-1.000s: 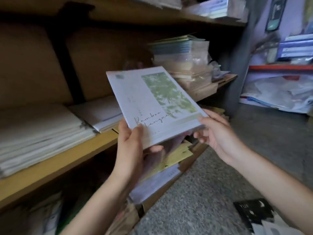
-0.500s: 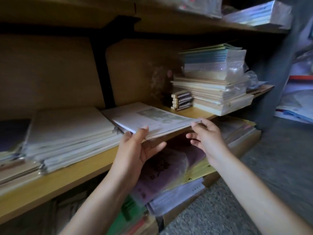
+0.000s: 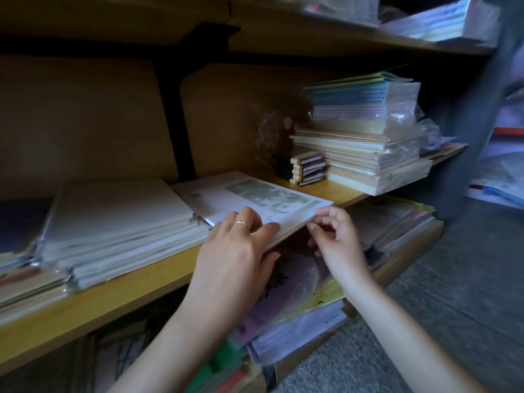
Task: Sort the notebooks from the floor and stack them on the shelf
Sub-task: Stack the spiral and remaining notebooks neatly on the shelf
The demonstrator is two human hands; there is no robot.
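Note:
A white notebook (image 3: 255, 198) with a green leafy picture lies flat on the wooden shelf (image 3: 122, 290), on top of a low pile, its near edge jutting past the shelf front. My left hand (image 3: 235, 251) holds that near edge, fingers on the cover and thumb underneath. At the near right corner, my right hand (image 3: 334, 236) pinches the notebook with curled fingertips. A bigger stack of pale notebooks (image 3: 119, 219) lies just to the left of it.
A tall stack of wrapped notebooks (image 3: 365, 131) and a few small pads (image 3: 307, 168) stand on the shelf to the right. A black bracket (image 3: 175, 109) rises behind. Purple and yellow books (image 3: 300, 290) fill the shelf below. Grey floor (image 3: 453, 293) lies at the right.
The notebook went from tilted up in both hands to lying flat on the shelf pile. Both hands moved forward with it and stay on its near edge.

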